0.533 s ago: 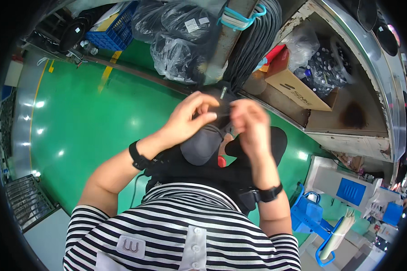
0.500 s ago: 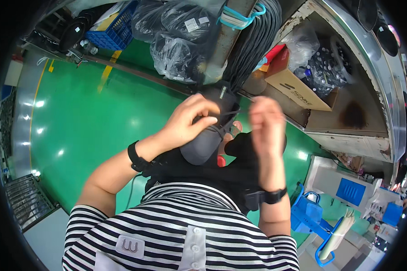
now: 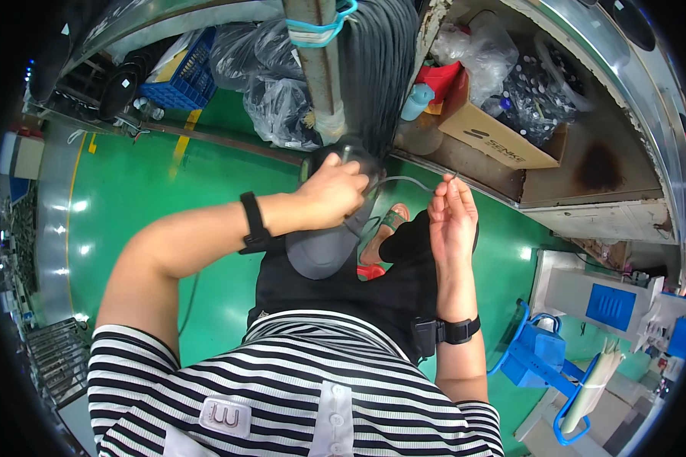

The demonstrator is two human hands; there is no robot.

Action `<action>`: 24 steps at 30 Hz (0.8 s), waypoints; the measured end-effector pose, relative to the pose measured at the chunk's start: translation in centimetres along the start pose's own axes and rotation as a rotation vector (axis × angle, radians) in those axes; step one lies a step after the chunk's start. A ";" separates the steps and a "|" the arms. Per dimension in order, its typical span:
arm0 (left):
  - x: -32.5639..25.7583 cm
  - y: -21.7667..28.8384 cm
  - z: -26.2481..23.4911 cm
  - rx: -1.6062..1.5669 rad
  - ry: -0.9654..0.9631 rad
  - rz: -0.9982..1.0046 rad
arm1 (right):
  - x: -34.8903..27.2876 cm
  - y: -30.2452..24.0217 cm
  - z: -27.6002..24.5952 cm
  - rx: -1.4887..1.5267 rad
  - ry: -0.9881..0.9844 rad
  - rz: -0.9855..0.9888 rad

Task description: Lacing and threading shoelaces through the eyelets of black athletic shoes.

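A dark grey, smooth, rounded object (image 3: 320,255) lies over my lap, its far part blurred and partly covered by my left hand (image 3: 335,190). That hand is closed on top of it, fingers curled; what they hold is hidden. From beside the left hand a thin grey cable (image 3: 404,179) arches across to my right hand (image 3: 453,209), which pinches its end between thumb and fingertips. Beyond the grey object hangs a thick bundle of black cables (image 3: 377,76), next to a metal post (image 3: 312,61) with a light blue tie (image 3: 320,32) round it.
An open cardboard box (image 3: 499,141) of small bagged parts sits on a rusty metal shelf (image 3: 602,202) at the right. Clear plastic bags (image 3: 274,114) and a blue crate (image 3: 179,91) stand at the far left. A blue-framed stool (image 3: 541,358) is at the lower right.
My left hand has moved up and right over the grey object and curled closed. My right hand, blurred before, now holds the cable end, with the cable bowed between the hands. The view has shifted.
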State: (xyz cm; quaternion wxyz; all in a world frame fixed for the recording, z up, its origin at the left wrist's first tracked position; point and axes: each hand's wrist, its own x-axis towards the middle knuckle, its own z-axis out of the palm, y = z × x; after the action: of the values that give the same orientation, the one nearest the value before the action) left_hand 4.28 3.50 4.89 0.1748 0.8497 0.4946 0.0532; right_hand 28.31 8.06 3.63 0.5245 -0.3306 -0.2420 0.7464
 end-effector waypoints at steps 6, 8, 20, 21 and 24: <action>-3.9 -1.1 -7.2 -0.525 -0.090 0.043 | -1.4 -3.2 -11.1 -0.041 0.144 0.000; -6.1 -2.3 -6.4 -1.602 -0.105 -0.331 | -2.1 -4.8 -16.7 0.043 0.222 -0.034; -37.5 -23.7 -6.9 -1.178 1.896 -1.035 | -5.9 -11.2 -17.8 -0.476 0.511 -0.379; -36.2 -22.9 -5.4 -1.142 1.690 -1.010 | -4.1 -7.7 -14.3 -0.683 0.498 -0.348; -25.3 -17.1 1.5 -0.886 1.066 -0.689 | -1.7 2.6 -4.4 -0.756 0.072 -0.143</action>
State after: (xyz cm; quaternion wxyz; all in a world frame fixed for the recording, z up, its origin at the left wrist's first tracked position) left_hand -22.20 -10.91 -0.37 0.2434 0.3584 0.6810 0.5904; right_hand 30.33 5.62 -0.71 0.4243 -0.5089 -0.5041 0.5540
